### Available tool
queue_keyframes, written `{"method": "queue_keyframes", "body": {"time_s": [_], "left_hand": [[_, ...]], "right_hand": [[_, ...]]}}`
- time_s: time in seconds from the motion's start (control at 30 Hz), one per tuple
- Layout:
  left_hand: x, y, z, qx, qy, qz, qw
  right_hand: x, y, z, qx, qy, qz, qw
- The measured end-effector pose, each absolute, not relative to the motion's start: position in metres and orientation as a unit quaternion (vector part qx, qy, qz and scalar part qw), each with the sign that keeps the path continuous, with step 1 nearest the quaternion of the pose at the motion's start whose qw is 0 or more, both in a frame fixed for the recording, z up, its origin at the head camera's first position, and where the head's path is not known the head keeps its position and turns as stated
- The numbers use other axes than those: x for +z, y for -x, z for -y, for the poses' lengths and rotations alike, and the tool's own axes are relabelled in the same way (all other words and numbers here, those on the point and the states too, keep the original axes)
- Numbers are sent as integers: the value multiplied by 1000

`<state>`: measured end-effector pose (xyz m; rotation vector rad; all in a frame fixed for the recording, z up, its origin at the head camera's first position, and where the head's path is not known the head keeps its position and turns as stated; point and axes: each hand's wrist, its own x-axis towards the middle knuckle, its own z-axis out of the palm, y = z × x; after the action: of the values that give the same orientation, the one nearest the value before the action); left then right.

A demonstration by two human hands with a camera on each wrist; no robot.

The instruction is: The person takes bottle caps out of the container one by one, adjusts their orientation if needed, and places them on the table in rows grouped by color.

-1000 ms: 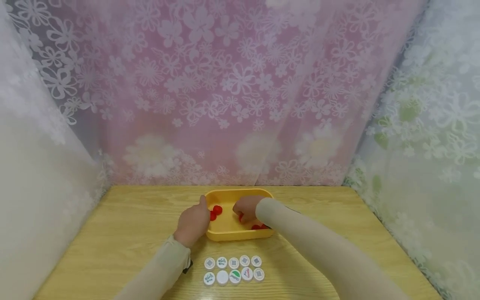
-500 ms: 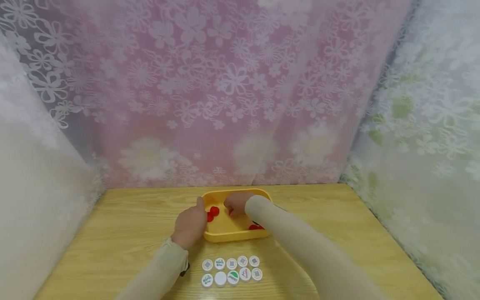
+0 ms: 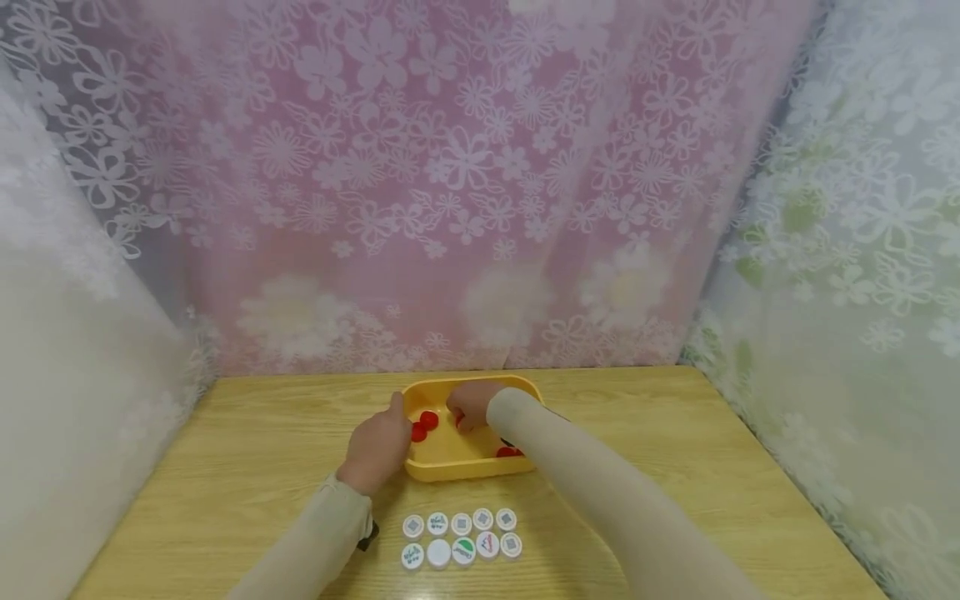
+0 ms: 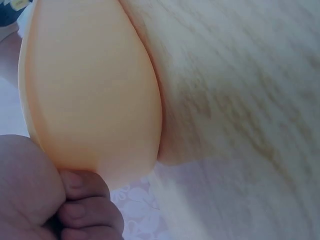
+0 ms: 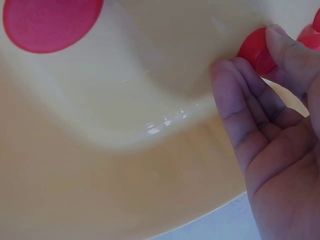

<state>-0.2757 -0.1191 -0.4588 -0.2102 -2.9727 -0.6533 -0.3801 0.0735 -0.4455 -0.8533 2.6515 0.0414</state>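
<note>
A shallow yellow plastic tray (image 3: 480, 469) stands on the table in the head view. My left hand (image 3: 377, 446) grips its left end, thumb at the rim; in the left wrist view curled fingers (image 4: 85, 185) press against the tray's outer wall. Inside the tray, my right hand (image 3: 472, 402) pinches a red bottle cap (image 5: 256, 50) between thumb and fingers, close to the floor. To its left lie two more red caps (image 3: 429, 419). Others (image 3: 507, 452) lie by the front right wall, partly hidden by the right sleeve.
Several white bottle caps (image 3: 438, 553), some printed, lie in two rows on the wooden table (image 3: 285, 433) in front of the tray. A pink flowered curtain (image 3: 420, 208) hangs behind the table, with pale cloth (image 3: 847, 275) along the sides.
My right hand has shifted left inside the tray, nearer the two red caps, still pinching its cap. My left hand keeps its grip on the tray. The head view has swung slightly.
</note>
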Motion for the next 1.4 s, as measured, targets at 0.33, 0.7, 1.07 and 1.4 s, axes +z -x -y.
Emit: {"method": "queue_keyframes", "body": {"time_s": [0.33, 0.7, 1.07, 1.4], "left_hand": [[-450, 275, 135, -294, 69, 953, -18], [-434, 257, 142, -271, 96, 955, -81], [-433, 249, 133, -266, 94, 956, -81], [-430, 250, 132, -277, 94, 953, -79]], "right_hand": [[-457, 392, -83, 33, 346, -924, 160], [-458, 389, -74, 43, 341, -925, 162], [-456, 390, -74, 47, 349, -921, 165], [-374, 329, -77, -40, 401, -914, 36]]}}
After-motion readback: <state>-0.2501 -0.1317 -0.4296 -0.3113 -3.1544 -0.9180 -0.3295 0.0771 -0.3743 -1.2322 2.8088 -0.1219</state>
